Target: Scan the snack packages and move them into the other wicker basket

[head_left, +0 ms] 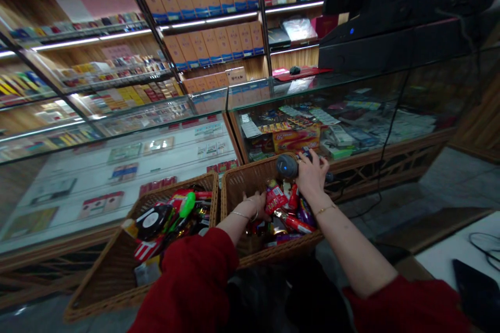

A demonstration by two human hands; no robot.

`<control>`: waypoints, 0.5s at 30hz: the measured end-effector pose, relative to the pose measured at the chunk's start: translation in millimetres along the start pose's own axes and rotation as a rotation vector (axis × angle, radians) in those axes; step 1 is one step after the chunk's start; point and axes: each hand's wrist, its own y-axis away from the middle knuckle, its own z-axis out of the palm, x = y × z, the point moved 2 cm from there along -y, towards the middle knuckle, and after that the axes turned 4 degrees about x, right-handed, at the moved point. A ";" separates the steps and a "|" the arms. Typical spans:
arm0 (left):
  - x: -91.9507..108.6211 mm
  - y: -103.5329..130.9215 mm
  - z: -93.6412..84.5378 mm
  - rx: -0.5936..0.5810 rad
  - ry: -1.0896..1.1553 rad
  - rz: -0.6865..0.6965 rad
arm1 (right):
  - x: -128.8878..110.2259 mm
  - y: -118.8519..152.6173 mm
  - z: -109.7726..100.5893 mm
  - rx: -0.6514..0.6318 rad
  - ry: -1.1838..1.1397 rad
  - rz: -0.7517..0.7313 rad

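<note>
My left hand (254, 205) reaches into the right wicker basket (234, 183). Its fingers look apart, partly hidden, beside a red snack packet (275, 197). At the basket's far right corner, my right hand (311, 176) has its fingers curled over a dark grey rounded thing (287, 165) with a small blue spot. A dark end also shows on the other side of that hand, and I cannot make out the exact kind. Several shiny wrapped packets, among them a red tube-shaped one (297, 222), lie in the basket below both hands.
A second wicker basket (113, 255) stands close on the left, holding a bright green item (187, 205) and dark packages. Glass display counters (164, 171) run behind both baskets. A white tabletop (449, 250) with a dark device (474, 289) lies at the right. A black cable hangs nearby.
</note>
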 end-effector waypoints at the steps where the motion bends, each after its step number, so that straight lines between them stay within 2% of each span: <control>1: -0.2 1.1 -2.6 0.020 0.003 -0.010 | -0.1 0.1 0.0 0.004 0.001 0.000; 6: 2.7 16.6 -28.5 0.190 0.003 -0.019 | -1.9 0.7 -0.7 0.061 -0.040 0.008; 10: 1.8 40.8 -55.6 0.434 -0.087 -0.021 | -5.1 1.1 -6.0 0.137 -0.082 0.039; 13: -9.9 61.7 -69.0 0.617 -0.152 -0.054 | -7.3 2.0 -10.2 0.184 -0.107 0.078; 15: -22.5 73.6 -71.9 0.700 -0.168 -0.085 | -9.2 2.9 -10.6 0.188 -0.109 0.087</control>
